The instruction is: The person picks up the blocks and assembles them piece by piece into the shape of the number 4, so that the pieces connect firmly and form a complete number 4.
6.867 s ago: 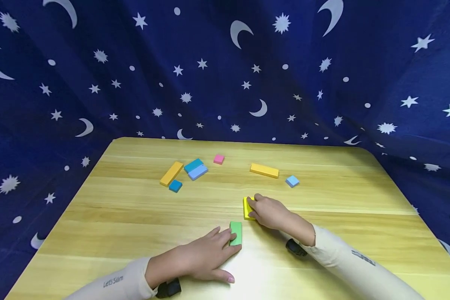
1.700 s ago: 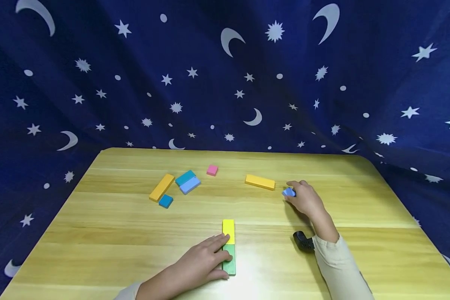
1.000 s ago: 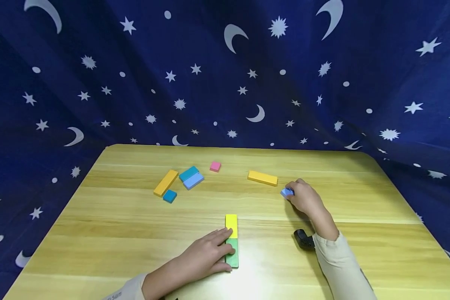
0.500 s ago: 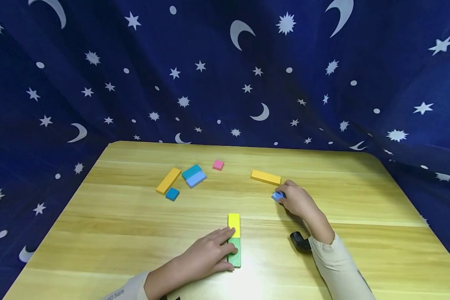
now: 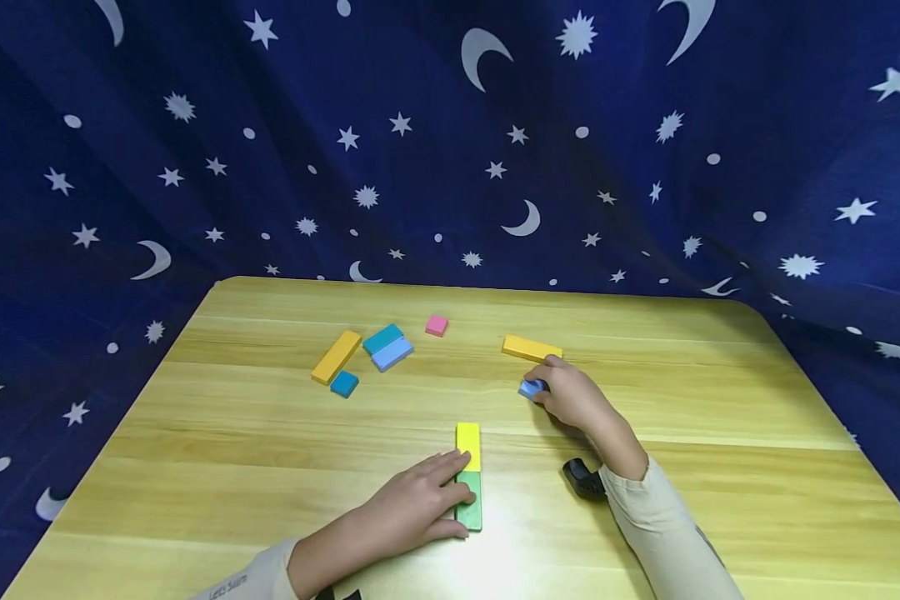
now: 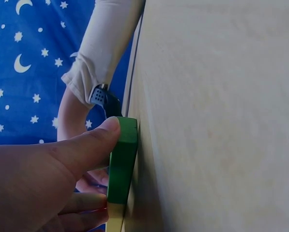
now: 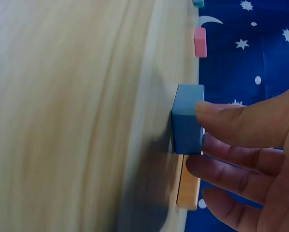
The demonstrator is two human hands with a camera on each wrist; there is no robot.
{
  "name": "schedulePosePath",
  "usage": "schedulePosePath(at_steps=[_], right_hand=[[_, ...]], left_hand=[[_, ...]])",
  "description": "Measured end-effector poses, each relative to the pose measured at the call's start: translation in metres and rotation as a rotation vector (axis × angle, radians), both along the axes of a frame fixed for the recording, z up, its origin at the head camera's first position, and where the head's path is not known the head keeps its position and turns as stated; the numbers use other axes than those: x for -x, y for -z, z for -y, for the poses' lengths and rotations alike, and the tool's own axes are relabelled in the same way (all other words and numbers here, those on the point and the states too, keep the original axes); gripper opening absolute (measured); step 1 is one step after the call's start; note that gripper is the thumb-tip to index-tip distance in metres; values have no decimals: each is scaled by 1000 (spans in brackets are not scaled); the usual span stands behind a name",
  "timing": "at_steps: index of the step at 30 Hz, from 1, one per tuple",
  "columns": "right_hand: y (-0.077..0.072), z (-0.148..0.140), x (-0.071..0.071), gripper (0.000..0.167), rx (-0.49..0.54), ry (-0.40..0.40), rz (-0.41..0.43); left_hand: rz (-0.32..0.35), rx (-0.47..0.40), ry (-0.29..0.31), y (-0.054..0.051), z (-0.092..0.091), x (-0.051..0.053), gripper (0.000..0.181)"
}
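In the head view a yellow block (image 5: 468, 438) and a green block (image 5: 473, 517) lie end to end in a line. My left hand (image 5: 408, 507) rests on both, a finger on the yellow one and another on the green one. Its thumb touches the green block (image 6: 122, 166) in the left wrist view. Between thumb and fingers my right hand (image 5: 576, 398) pinches a small light blue block (image 5: 528, 389). The right wrist view shows the thumb on the near face of that block (image 7: 187, 130); whether it touches the table cannot be told.
An orange block (image 5: 527, 347) lies just behind the right hand. Farther left are a pink block (image 5: 437, 326), a teal block (image 5: 382, 339) beside a periwinkle one (image 5: 393, 355), another orange block (image 5: 337, 357) and a small blue block (image 5: 344, 384). A starry curtain (image 5: 435, 150) hangs behind.
The yellow block was brought against the green one's far end. My right hand left it, took hold of the light blue block and moved it leftward. The left hand stays on the blocks.
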State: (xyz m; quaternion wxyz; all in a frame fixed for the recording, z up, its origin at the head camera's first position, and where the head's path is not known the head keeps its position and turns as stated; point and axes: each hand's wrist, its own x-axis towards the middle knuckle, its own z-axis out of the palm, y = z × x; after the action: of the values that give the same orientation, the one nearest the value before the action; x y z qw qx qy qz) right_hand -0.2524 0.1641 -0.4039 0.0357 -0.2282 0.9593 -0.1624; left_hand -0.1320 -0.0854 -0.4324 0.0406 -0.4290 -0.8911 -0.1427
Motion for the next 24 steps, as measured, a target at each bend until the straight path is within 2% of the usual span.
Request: schedulePosePath(at_steps=[4,10,24], right_hand=[[-2,11,-1,23,8,-32,-4],[1,26,4,22,6,-44,33],[-1,52,2,22,53,-186,23]], left_hand=[[10,10,0,0,0,0,35],[4,17,2,0,1,2,35],[15,31,2,1,1,2,36]])
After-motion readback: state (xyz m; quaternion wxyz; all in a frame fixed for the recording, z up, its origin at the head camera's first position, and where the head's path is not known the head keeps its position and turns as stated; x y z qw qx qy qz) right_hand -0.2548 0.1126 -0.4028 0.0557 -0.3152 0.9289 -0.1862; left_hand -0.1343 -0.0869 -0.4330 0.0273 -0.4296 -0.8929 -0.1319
